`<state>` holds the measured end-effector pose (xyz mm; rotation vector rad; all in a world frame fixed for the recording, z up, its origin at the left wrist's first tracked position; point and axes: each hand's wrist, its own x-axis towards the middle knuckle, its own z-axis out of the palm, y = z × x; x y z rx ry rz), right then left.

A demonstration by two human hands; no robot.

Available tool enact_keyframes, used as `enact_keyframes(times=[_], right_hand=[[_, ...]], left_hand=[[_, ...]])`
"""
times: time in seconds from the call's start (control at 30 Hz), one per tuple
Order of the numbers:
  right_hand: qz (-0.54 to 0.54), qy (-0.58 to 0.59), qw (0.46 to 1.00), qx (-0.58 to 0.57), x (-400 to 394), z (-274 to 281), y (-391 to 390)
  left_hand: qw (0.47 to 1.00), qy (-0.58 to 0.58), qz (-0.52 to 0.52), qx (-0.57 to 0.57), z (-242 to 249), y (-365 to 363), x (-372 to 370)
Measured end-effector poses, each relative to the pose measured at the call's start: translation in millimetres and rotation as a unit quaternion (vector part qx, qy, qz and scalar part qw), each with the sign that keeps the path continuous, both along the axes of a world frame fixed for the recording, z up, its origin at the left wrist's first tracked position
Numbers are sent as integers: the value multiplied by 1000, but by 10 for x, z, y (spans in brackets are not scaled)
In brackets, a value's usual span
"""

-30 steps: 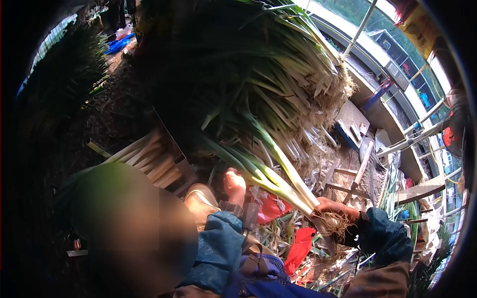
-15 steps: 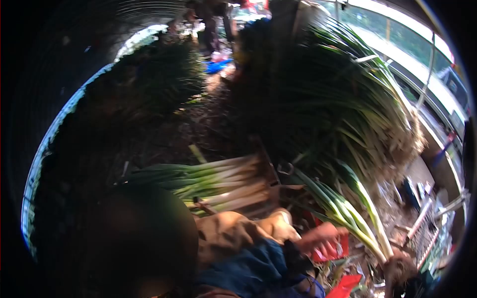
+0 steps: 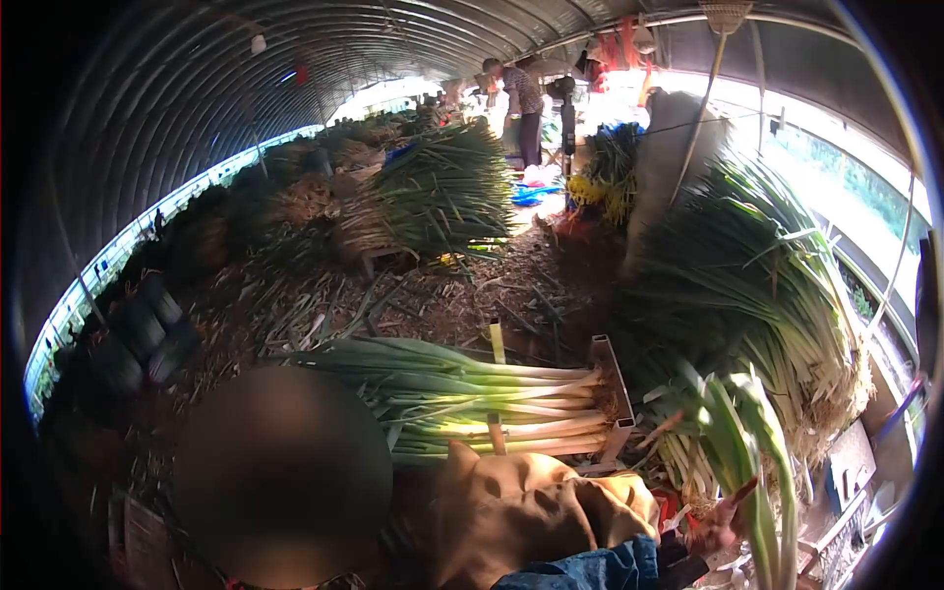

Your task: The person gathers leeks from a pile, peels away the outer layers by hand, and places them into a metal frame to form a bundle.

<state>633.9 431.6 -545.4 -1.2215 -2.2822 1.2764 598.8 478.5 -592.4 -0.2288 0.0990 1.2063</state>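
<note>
My left hand [image 3: 716, 523] is at the lower right, at the end of a blue sleeve [image 3: 600, 565] with a dark cuff. It is blurred, with one finger stretched upward beside long green-and-white leek stalks [image 3: 752, 452]. I see nothing gripped in it. These stalks stand nearly upright, and their lower ends leave the bottom edge. My right hand is out of view. To the left, a bundle of trimmed leeks [image 3: 492, 403] lies sideways in a frame, white ends against its upright end piece [image 3: 617, 393].
Tan cloth [image 3: 541, 506] lies below the frame. A large leek pile [image 3: 757, 265] is at the right, another [image 3: 433, 192] farther back. Leaf scraps cover the floor [image 3: 393, 295]. A person [image 3: 523, 103] stands in the background. A round blurred patch [image 3: 285, 472] hides the lower left.
The view has swung, bringing more of the tunnel into sight. The loose stalks stand more upright and my left hand is closer to them. My right hand, earlier at their root ends, has left view.
</note>
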Motion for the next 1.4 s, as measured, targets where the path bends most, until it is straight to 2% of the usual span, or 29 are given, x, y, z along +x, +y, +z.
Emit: enact_keyframes(times=[0.07,0.13,0.17,0.2,0.23,0.27,0.3,0.33,0.37,0.43,0.5,0.53,0.57,0.6,0.7,0.77,0.8,0.87,0.9,0.97,1.0,1.07,1.1,1.17,1.2,1.23,1.27,1.33,1.4], right_hand=[[2,-8,1000,15,-21,106,-48],[12,-15,999,38,28,271,-58],[15,-15,999,49,56,400,-76],[26,-18,997,64,80,545,-72],[40,-23,996,80,91,754,-48],[55,-28,994,91,6,967,-50],[73,-33,991,103,-93,1172,-22],[96,-37,988,116,-228,1345,35],[132,-39,982,128,-439,1515,124],[212,-45,964,154,-1034,1733,312],[361,54,902,230,-1760,1640,576],[377,69,870,310,-2129,1497,660],[376,108,837,382,-2495,1359,706],[389,117,816,410,-2834,1251,737],[407,82,779,469,-3662,752,741],[407,86,767,489,-4054,205,834],[405,78,766,493,-4186,-176,938],[383,73,749,535,-4192,-1148,1377],[383,58,767,512,-4161,-1632,1619],[359,-87,766,526,-3978,-2343,1878],[373,-183,788,455,-3987,-2127,1759],[349,-118,746,555,-3851,-2092,1715],[350,-120,743,557,-3826,-2098,1701],[349,-151,756,532,-3885,-2068,1673],[355,-177,771,499,-3907,-2045,1662],[358,-190,764,502,-3900,-2026,1649],[363,-203,756,505,-3897,-2015,1639],[373,-203,761,490,-3916,-2010,1632],[378,-201,760,489,-3891,-2042,1647]], left_hand=[[970,104,113,191,34,-76,-168],[902,202,242,295,185,-165,-438],[809,351,330,337,416,-249,-702],[558,580,480,351,615,-324,-997],[324,684,587,287,869,-358,-1313],[289,694,590,295,1036,-390,-1623],[479,643,506,318,1220,-493,-1887],[697,495,423,300,1504,-655,-2166],[837,343,364,221,1787,-820,-2441],[768,443,413,209,2106,-1151,-3091],[672,482,518,220,2250,-1461,-3834],[659,489,541,183,2321,-1709,-4210],[710,460,485,222,2317,-2015,-4616],[705,443,528,167,2262,-2230,-4931],[635,452,626,20,1758,-2652,-5444],[649,485,587,0,1105,-2807,-5664],[646,497,572,-89,645,-2886,-5809],[778,450,382,-214,-125,-3080,-5890],[810,406,342,-250,-337,-2994,-5795],[682,561,324,-340,-441,-2754,-5559],[592,633,327,-376,-446,-2571,-5479],[391,800,282,-358,-554,-2092,-5593],[262,863,287,-322,-687,-1793,-5685],[114,951,118,-263,-775,-1268,-5735],[124,947,-14,-297,-775,-960,-5709],[82,952,-89,-282,-904,-726,-5682],[147,949,-135,-245,-867,-564,-5621],[227,967,62,-101,-1292,-431,-5655],[478,867,96,-102,-1587,-305,-5819]])
